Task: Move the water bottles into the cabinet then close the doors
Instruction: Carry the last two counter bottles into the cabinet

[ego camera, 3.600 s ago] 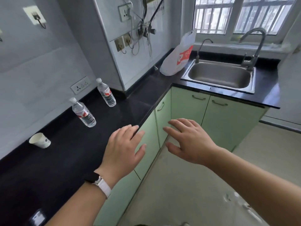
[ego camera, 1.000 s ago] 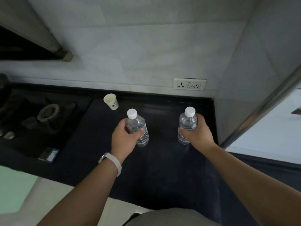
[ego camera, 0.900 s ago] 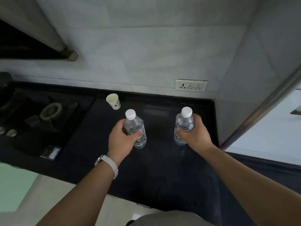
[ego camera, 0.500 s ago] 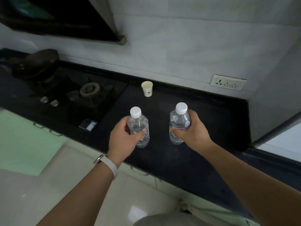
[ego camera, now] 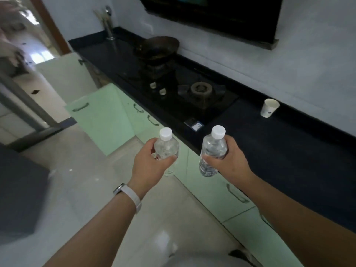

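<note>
Two clear plastic water bottles with white screw caps are held upright in the air, above the pale tiled floor and just off the front edge of the black stone worktop. The left bottle is gripped around its upper body by the left hand, fingers wrapped closed on it; a white wristband with a watch is worn on that wrist. The right bottle is gripped at mid-body by the right hand, likewise closed around it. The two bottles are near each other but apart.

Below the worktop a row of pale green cabinet fronts with dark bar handles is seen. Further left, one pale green cabinet door is swung open into the floor space; what lies behind it cannot be made out.

On the worktop, noted: a white paper cup standing near the wall, well apart from the bottles; a black gas hob with a bare burner; a dark wok on the far burner; a small blue-and-white card-like item at the hob's near corner. A dark extractor hood is mounted above. A dark grey block, blurred, is at the left edge.
</note>
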A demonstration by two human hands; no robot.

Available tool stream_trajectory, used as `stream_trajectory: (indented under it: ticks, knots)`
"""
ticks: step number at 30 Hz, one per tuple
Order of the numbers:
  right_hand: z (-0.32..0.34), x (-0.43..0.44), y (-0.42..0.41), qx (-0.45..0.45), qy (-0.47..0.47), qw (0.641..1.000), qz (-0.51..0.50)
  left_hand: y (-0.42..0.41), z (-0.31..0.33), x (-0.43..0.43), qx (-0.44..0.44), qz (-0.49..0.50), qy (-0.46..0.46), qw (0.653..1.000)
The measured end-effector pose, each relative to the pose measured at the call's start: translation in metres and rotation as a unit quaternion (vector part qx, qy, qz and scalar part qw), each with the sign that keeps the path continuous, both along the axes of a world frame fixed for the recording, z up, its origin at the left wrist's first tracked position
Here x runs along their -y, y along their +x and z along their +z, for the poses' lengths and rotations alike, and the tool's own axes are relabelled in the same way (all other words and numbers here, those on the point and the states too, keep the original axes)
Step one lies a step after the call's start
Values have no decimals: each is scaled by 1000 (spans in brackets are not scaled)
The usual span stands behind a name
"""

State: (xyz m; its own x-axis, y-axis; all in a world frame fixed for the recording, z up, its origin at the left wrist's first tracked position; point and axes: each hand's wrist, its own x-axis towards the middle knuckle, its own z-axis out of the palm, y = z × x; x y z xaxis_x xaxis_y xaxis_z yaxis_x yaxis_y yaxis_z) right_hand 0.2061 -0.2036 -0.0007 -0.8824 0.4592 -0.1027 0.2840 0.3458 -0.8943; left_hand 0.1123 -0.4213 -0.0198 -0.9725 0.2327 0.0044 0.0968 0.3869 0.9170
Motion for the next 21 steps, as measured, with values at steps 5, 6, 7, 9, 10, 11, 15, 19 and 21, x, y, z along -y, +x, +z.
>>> stream_trajectory:
  ticks: [5,6,7,9,10,11,15,19,21]
  knots:
    - [0,65,-47,5,0,997,82,-17,-7,80,13,102,6,995]
    - [-1,74,-56,7,0,995,96,-19,-9,92,13,119,9,993]
    - [-1,83,-65,9,1,994,109,-22,-11,102,14,135,9,991]
    - [-2,99,-84,10,6,991,135,-27,-13,120,15,161,13,987]
    - [-3,106,-94,10,10,989,150,-30,-14,127,17,173,18,985]
    - [-5,114,-105,10,15,986,167,-34,-15,135,19,188,18,982]
    - [-15,136,-151,14,16,975,220,-53,-19,155,24,231,1,973]
    - [-30,151,-209,18,-1,962,273,-82,-21,165,23,259,-31,965]
    - [-33,156,-241,24,-4,955,294,-101,-20,168,33,290,-24,956]
